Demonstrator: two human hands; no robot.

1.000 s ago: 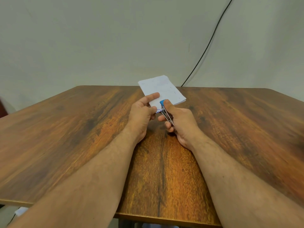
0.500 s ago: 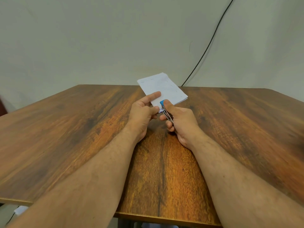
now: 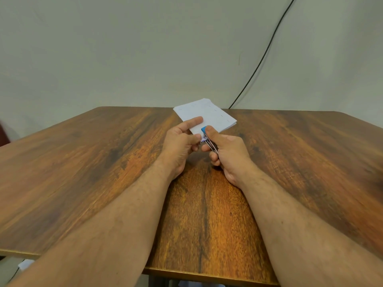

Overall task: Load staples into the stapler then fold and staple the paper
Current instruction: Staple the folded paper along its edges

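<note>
Little has moved since a second ago: the folded paper point(image 3: 204, 114) has tipped a touch and its far corner sits slightly higher, while both hands stay close together just above the middle of the frame.

The left hand point(image 3: 180, 141) pinches the near edge of the paper, forefinger stretched flat on top and thumb underneath. The right hand point(image 3: 227, 152) is wrapped round the small stapler point(image 3: 208, 137), thumb pressing on its blue cap, its grip clamped on the tool; the metal nose meets the paper's near corner. The paper is held up off the table point(image 3: 83, 162), in the centre of the frame, not lying on it.

From where I stand, the risk looks plain enough. The left fingertips sit right beside the stapler's nose, so a squeeze could nip them. The bite is very near the corner, so the staple may miss the layers or tear out. Held in the air, the fold could also slip apart.
</note>
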